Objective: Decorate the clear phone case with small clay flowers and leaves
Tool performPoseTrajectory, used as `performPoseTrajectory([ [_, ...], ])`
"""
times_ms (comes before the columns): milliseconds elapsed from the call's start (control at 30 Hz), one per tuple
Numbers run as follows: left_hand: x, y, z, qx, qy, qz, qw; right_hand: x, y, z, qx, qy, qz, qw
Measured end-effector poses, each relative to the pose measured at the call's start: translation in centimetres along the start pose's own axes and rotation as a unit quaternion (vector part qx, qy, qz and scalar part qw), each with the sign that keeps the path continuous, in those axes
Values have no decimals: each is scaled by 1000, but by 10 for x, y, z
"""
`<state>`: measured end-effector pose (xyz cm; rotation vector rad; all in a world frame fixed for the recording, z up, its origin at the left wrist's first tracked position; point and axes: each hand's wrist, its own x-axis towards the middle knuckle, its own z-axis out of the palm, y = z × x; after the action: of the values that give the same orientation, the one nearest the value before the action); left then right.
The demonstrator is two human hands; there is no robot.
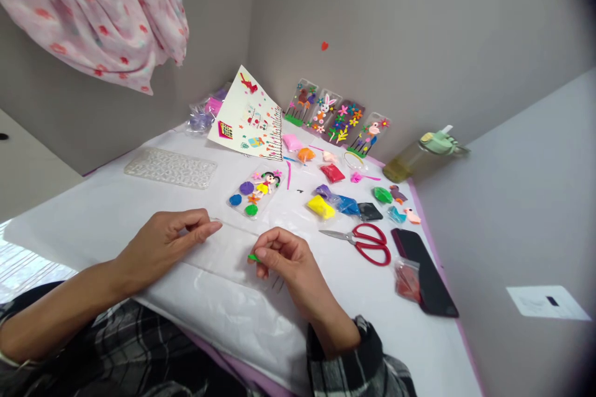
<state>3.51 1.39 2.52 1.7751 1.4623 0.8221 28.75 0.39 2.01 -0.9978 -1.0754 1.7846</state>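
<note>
Between the thumb and fingers of my right hand [282,257] is a small piece of green modelling clay [254,257]. My left hand [172,239] hovers at or rests on the edge of a clear flat sheet [223,254]; its fingers are curled with the thumb against the index finger, and I cannot make out anything in them. Just beyond the hands lies a clear phone case [261,206] bearing a clay girl figure [267,184] and purple, blue and green clay discs. Thin dark sticks [278,285] lie beside my right hand.
Red-handled scissors [367,242] and a black phone-like slab [426,273] lie to the right. Several clay packets, including a yellow one [321,206], are spread behind. A textured clear case [171,167] sits left. Decorated cases [351,121], a drawing [251,115] and a bottle [421,155] stand along the wall.
</note>
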Motion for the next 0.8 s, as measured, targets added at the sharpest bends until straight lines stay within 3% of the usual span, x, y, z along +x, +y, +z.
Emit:
performPoseTrajectory([
  [100, 1, -3, 1, -6, -4, 19, 1000, 0, 1, 0, 0, -3, 5, 1000],
  [267, 4, -17, 6, -30, -16, 105, 994, 0, 1, -1, -8, 5, 3, 1000],
  [433, 5, -31, 8, -12, -24, 131, 991, 2, 4, -2, 4, 23, 6, 1000],
  [633, 14, -48, 7, 40, -19, 217, 975, 2, 4, -3, -3, 21, 14, 1000],
  [800, 23, -53, 5, 99, -50, 246, 963, 2, 3, -2, -10, 18, 20, 1000],
])
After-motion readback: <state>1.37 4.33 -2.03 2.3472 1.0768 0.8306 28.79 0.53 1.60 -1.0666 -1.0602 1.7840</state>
